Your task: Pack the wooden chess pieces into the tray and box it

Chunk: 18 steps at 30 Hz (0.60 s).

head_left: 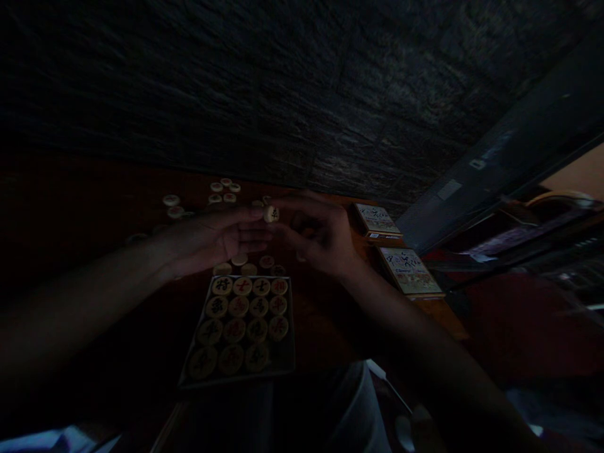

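Above the table, my right hand [325,233] pinches a round Chinese chess piece [272,214] with a black character between its thumb and index finger. My left hand [224,238] is palm up with fingers stretched out; its thumb tip is right at the piece's left edge, and I cannot tell whether it presses on it. Below both hands lies a shallow box [293,327] holding several rows of chess pieces [238,306] with red and black characters. More loose pieces [240,259] lie between the box and my hands, partly hidden by my left hand.
Several loose pieces [224,189] lie farther back on the dark wooden table [325,340]. Two printed Chinese chess boxes [410,270] rest at the table's right end. A stone-textured wall [283,94] rises behind the table. The scene is very dark.
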Motion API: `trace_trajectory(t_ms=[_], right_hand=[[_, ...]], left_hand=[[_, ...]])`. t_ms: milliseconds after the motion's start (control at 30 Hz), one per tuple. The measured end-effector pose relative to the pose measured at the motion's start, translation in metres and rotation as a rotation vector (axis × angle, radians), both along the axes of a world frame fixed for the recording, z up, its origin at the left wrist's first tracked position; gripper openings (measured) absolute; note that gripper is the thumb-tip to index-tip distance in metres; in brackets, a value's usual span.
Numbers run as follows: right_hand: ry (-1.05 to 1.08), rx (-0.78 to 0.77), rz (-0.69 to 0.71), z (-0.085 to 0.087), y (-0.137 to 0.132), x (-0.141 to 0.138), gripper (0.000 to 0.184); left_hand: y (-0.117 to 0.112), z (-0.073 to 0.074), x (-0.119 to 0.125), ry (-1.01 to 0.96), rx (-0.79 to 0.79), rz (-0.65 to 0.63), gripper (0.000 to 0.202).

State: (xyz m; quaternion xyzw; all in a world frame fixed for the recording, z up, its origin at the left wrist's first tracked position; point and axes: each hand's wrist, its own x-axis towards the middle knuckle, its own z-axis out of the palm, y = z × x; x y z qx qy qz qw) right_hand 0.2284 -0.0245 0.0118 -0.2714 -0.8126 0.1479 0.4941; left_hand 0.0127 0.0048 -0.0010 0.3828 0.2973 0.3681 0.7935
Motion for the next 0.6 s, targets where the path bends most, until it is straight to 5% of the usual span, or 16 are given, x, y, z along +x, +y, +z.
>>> trace_trajectory(t_ms=[600], right_hand=[[0.003,-0.014,-0.038,0.0004,-0.0008,-0.0007,0.027]], left_hand=[[-0.0086,0.0042,0.0039,0.001,0.0,0.018,0.016]])
